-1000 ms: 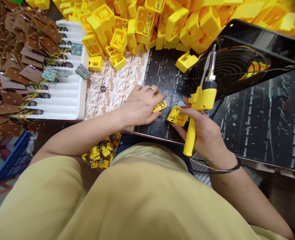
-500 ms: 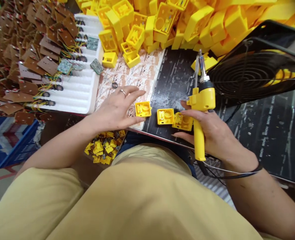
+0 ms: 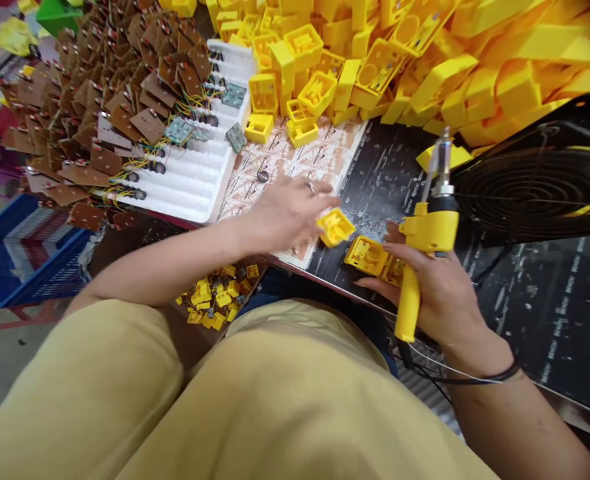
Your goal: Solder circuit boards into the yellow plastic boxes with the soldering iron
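Note:
My left hand (image 3: 287, 213) is blurred by motion over the patterned sheet (image 3: 295, 163) and grips a small yellow plastic piece (image 3: 335, 227) at its fingertips. My right hand (image 3: 437, 287) is closed round the handle of a yellow soldering iron (image 3: 422, 233), whose metal tip points up. The fingers of that hand also rest on two small yellow housing parts (image 3: 369, 255) that lie on the black mat (image 3: 375, 180) near the table's front edge.
A big heap of yellow plastic housings (image 3: 399, 47) fills the back. A white foam tray (image 3: 195, 177) and a pile of brown circuit boards (image 3: 99, 113) lie at the left. A black fan (image 3: 539, 180) stands right. Blue crate (image 3: 19, 257) and small yellow parts (image 3: 215, 297) sit below the table.
My left hand has closed on the small yellow piece it hovered beside and lifted it toward the right. The view has shifted; the right hand still holds the iron.

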`<state>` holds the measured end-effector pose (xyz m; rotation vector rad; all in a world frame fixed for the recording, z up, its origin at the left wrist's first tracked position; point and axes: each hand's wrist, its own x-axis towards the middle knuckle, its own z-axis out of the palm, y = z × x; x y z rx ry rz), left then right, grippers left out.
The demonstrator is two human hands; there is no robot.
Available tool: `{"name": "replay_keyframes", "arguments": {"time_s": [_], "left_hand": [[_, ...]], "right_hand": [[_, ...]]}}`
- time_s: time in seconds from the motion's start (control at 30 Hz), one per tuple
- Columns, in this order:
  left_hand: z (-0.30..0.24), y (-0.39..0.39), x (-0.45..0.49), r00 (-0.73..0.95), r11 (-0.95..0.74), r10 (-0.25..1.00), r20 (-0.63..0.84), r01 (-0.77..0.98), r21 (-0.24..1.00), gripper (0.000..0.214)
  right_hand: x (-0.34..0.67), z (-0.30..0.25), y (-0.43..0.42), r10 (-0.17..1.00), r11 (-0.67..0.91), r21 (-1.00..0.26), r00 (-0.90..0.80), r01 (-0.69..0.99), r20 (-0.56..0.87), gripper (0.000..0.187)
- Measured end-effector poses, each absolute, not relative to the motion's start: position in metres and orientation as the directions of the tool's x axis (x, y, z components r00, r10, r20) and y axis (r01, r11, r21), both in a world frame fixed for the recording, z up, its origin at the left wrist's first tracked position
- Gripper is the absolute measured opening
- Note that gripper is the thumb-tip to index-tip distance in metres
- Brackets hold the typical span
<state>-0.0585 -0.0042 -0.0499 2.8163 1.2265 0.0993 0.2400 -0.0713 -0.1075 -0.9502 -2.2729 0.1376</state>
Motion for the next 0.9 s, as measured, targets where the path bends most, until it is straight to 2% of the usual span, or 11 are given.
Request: {"name": "replay_keyframes", "arguments": {"time_s": [0.07,0.13,0.2,0.37,0.47,0.6,0.67,0.8,0.9], "left_hand": [[-0.043,0.022,-0.086,0.591,-0.588,0.806,0.038,0.806,-0.070,0.037],[-0.042,0.050,-0.116,0.602,-0.587,0.799,-0.012,0.775,-0.234,0.028],[-0.046,0.072,-0.139,0.606,-0.584,0.796,-0.006,0.765,-0.272,0.017],[-0.047,0.081,-0.144,0.558,-0.550,0.828,-0.063,0.784,-0.287,0.058],[-0.032,0.068,-0.133,0.502,-0.511,0.860,-0.095,0.843,-0.167,0.048],[-0.025,0.044,-0.120,0.542,-0.517,0.833,-0.114,0.835,0.191,0.036],[-0.028,0.030,-0.113,0.557,-0.509,0.827,-0.078,0.800,0.319,0.034],[-0.033,0.001,-0.103,0.498,-0.437,0.867,-0.010,0.770,0.464,0.025],[-0.035,-0.011,-0.103,0.466,-0.424,0.883,0.053,0.746,0.514,0.024]], "right_hand": [[0.245,-0.105,-0.075,0.700,0.698,-0.353,-0.491,0.623,0.519,0.068],[0.246,-0.102,-0.079,0.726,0.671,-0.379,-0.459,0.637,0.512,0.073],[0.245,-0.100,-0.082,0.734,0.663,-0.401,-0.441,0.632,0.518,0.076],[0.235,-0.092,-0.082,0.749,0.637,-0.371,-0.430,0.676,0.503,0.072],[0.226,-0.081,-0.067,0.721,0.666,-0.338,-0.456,0.665,0.522,0.061],[0.203,-0.074,-0.018,0.644,0.758,-0.302,-0.591,0.578,0.486,0.042],[0.187,-0.077,0.011,0.606,0.795,-0.294,-0.668,0.531,0.431,0.045],[0.160,-0.086,0.044,0.637,0.770,-0.306,-0.699,0.560,0.325,0.052],[0.154,-0.084,0.031,0.654,0.753,-0.334,-0.701,0.567,0.284,0.045]]}}
